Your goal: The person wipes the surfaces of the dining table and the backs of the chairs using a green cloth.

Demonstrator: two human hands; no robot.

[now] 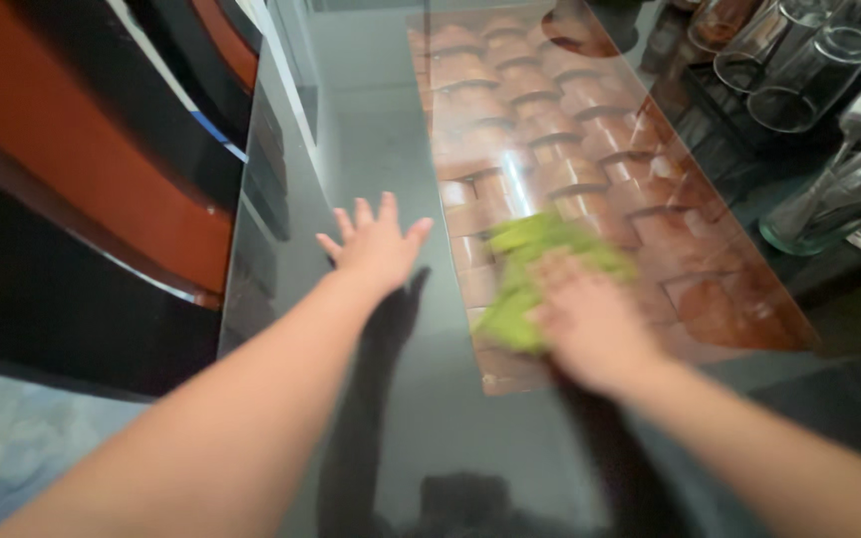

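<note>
Forearms come into view first, both bare, reaching up from the bottom edge over a glass tabletop [381, 159] that throws back their dark reflections. On our right, the right hand [590, 324] sits blurred, pressed palm-down on a green cloth [535, 274], fingers curled over it and gripping it against the glass; the cloth is bunched, poking out past the fingertips and to the left of the knuckles. It lies on the near part of a brown woven-pattern runner [550, 139] that shows beneath the glass and stretches away from us up the middle of the table. On our left, the left hand [376, 244] is spread wide, fingers splayed, holding nothing, flat on or just above the bare glass beside the runner; we cannot tell whether it touches. Beyond it, along the left edge, we see curved chair backs [72, 169] in orange-red and black. Further out on the right, a clear jar holding forks [839, 189] stands near the table's edge, and past that, upturned drinking glasses [799, 70] cluster at the far right corner.
</note>
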